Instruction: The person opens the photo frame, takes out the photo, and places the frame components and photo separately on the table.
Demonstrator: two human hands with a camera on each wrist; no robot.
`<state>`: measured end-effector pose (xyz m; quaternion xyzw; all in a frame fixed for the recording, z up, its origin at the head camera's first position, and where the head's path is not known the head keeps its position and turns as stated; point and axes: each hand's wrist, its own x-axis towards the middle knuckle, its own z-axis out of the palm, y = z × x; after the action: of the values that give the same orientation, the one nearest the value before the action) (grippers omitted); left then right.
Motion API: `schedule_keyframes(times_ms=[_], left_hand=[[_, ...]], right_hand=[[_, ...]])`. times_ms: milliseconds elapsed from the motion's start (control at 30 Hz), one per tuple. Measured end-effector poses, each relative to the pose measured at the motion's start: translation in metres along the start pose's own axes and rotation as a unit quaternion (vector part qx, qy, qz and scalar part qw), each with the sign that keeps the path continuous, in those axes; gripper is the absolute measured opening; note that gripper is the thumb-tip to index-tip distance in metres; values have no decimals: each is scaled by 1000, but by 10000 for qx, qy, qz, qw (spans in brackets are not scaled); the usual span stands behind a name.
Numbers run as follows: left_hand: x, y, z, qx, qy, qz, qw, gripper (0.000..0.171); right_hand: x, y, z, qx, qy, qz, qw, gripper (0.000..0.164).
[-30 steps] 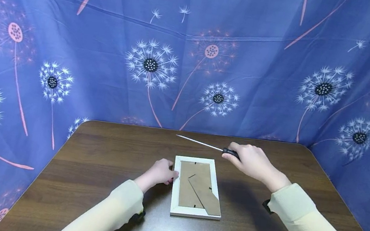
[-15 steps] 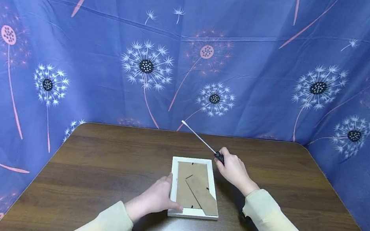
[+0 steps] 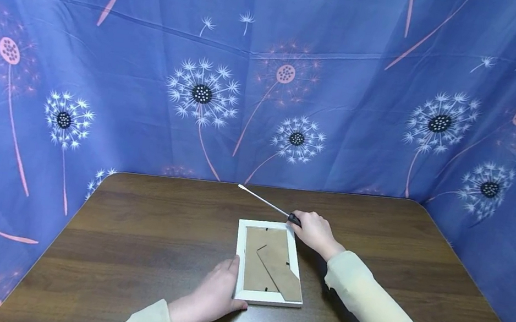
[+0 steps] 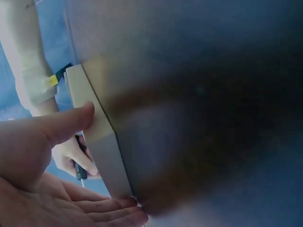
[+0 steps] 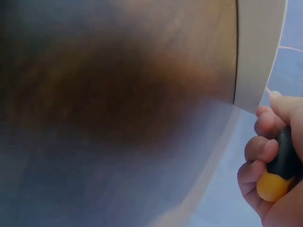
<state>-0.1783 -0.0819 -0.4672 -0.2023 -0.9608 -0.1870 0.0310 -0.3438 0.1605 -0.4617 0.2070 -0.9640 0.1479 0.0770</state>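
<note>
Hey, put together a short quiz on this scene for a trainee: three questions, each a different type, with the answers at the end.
1. True or false: the picture frame lies on the table with its backing board facing up.
2. Multiple choice: what does the right hand grip? (a) a pair of scissors (b) a screwdriver (c) a paintbrush
3. Fill in the blank: in the head view, the ____ hand touches the frame's left side.

Key:
1. True.
2. b, the screwdriver.
3. Left; the left hand is at that side, toward the near corner.
</note>
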Motion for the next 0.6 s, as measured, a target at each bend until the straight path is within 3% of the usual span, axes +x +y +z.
schedule_keyframes(times_ms=[600], left_hand=[[-1, 2, 0, 347, 2, 30, 9994, 93]], right_hand=[[6, -2, 0, -139, -423, 192, 9988, 28]])
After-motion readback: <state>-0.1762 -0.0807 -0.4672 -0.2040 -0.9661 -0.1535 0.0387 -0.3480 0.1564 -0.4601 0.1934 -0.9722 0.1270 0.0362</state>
